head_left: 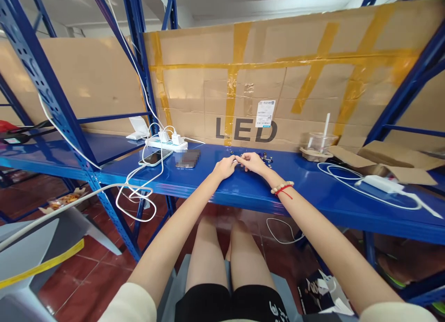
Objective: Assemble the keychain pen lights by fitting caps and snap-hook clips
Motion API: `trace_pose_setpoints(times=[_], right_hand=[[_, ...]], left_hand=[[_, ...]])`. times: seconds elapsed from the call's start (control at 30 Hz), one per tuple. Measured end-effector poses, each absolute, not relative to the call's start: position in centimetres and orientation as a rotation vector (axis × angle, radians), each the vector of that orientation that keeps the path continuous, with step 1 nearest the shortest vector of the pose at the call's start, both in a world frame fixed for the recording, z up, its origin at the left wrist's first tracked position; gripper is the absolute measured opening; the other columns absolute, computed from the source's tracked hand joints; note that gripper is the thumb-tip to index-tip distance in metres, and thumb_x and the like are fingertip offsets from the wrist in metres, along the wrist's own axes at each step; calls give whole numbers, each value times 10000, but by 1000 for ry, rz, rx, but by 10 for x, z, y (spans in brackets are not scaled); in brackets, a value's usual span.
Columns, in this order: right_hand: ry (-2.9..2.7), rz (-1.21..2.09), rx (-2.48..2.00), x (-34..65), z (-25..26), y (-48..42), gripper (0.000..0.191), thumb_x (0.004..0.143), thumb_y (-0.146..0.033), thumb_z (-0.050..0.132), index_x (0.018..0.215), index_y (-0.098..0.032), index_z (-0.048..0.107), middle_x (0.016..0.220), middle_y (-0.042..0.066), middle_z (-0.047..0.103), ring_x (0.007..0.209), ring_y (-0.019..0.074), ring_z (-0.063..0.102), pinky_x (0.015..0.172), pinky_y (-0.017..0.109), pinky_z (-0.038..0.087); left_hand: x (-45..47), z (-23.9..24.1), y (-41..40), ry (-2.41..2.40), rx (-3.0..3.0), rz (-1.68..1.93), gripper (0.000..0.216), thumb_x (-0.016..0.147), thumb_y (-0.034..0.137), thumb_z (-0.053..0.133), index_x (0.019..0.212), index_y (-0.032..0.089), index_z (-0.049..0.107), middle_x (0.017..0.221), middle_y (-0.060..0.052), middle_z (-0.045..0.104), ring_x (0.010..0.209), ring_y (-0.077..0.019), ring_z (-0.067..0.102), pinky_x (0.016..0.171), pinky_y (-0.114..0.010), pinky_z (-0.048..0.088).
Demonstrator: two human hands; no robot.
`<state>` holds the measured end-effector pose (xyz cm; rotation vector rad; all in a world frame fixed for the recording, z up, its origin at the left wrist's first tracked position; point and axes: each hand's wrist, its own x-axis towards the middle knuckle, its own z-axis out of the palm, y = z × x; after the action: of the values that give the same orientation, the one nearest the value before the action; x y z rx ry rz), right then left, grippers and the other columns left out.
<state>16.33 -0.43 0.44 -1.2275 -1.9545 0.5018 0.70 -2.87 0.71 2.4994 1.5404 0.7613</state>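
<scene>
Both hands rest on the blue metal shelf [313, 192] in front of me, fingertips meeting. My left hand [225, 167] is curled, its fingers pinched on a small metal piece I cannot make out. My right hand [253, 162] pinches the same spot from the right; a bead bracelet with a red string [282, 188] sits on that wrist. Several small dark metal parts [267, 159] lie scattered on the shelf just behind the right hand.
A white power strip [167, 143] with chargers, a phone [155, 157] and a dark flat object [187, 159] lie left of the hands. A plastic cup with straw [321, 142], a white charger and cable [382, 184], and cardboard marked LED [278, 81] stand behind. Blue rack uprights [52, 95] flank the shelf.
</scene>
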Motion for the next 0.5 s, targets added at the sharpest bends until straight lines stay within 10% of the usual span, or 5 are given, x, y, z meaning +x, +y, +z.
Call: trace_pose_setpoints(times=[0.5], right_hand=[[-2205,85,-1710,144,14,-17,421,940,-396,243,824,-214,605,955,59,695,918,240,622,658,280,378]], left_hand=[[16,15,-33,1675,2493,533,338,919,192,284,1168,100,492,1157,-160,614,1071,-253,594,863,-356,475]])
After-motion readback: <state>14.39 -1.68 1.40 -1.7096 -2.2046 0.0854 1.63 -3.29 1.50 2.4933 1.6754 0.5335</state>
